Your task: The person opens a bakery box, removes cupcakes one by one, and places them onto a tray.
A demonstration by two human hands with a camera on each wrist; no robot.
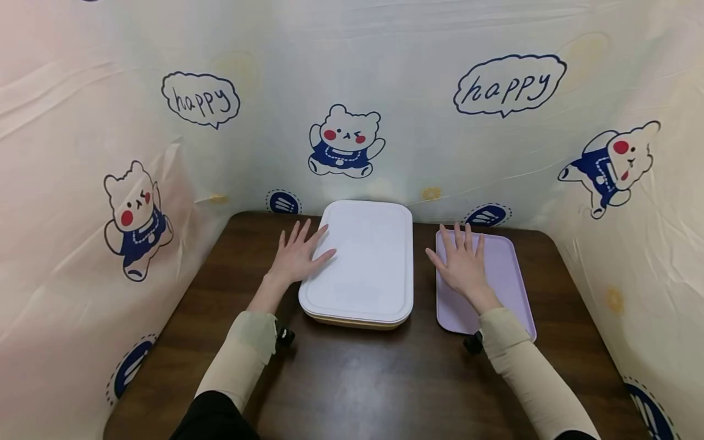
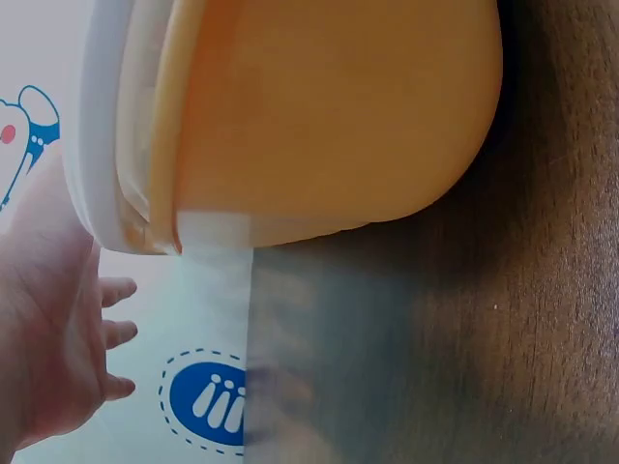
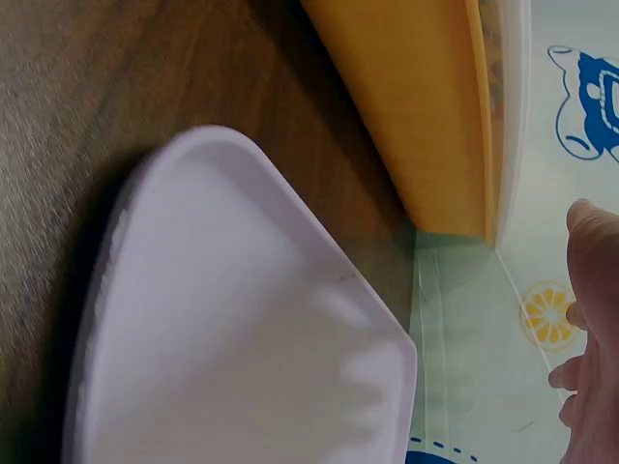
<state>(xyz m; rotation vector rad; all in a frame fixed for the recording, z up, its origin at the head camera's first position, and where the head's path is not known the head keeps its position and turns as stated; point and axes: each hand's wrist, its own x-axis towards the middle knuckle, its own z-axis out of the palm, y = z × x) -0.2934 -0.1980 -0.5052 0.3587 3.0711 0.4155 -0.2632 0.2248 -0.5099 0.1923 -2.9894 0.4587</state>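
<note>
Two hands, fingers straight and spread, grip nothing. The left hand [image 1: 295, 256] is at the left edge of the lidded box [image 2: 329, 116] (whether it touches, I cannot tell); the right hand [image 1: 463, 266] hovers over the lilac tray [image 1: 503, 275], right of the box and apart from it. The box sits on the wooden table [image 1: 352, 379], its white lid [image 1: 365, 263] uppermost, likely so that the lid's rim can be reached from above. The gap between box and tray probably leaves each side free for its own hand, and the splayed fingers look relaxed rather than set to grasp.

Counted: one box, one lid, one tray, one table. Beyond the box and to either side, the cloth [image 1: 418, 36] shows three bears [image 1: 346, 153] and two "happy" bubbles [image 1: 200, 101].
</note>
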